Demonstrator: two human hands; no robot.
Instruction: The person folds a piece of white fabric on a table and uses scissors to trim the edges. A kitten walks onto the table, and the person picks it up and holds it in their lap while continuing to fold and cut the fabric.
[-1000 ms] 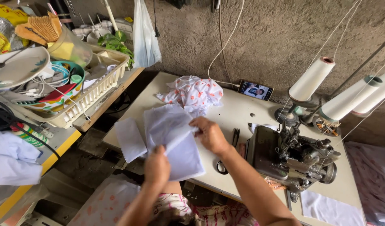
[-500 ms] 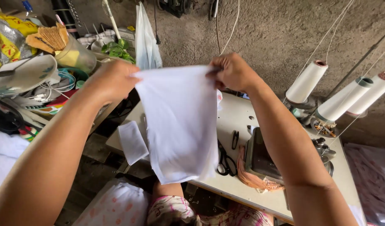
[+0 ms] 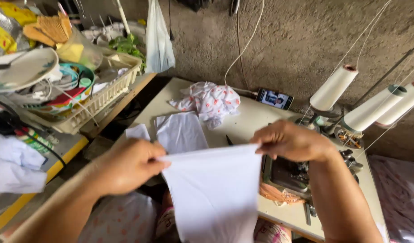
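The left hand [image 3: 128, 166] and the right hand [image 3: 292, 141] are each closed in a pinch on 1 upper corner of a white fabric piece [image 3: 213, 193], which hangs stretched between them above the near edge of the sewing table [image 3: 243, 126]. Beyond the left hand, 2 more white pieces [image 3: 180, 131] lie flat on the table, with a crumpled printed cloth [image 3: 209, 101] and a phone [image 3: 274, 98] farther back. The sewing machine [image 3: 288, 173] sits just under the right hand, and 3 thread cones [image 3: 335, 87] stand beyond it.
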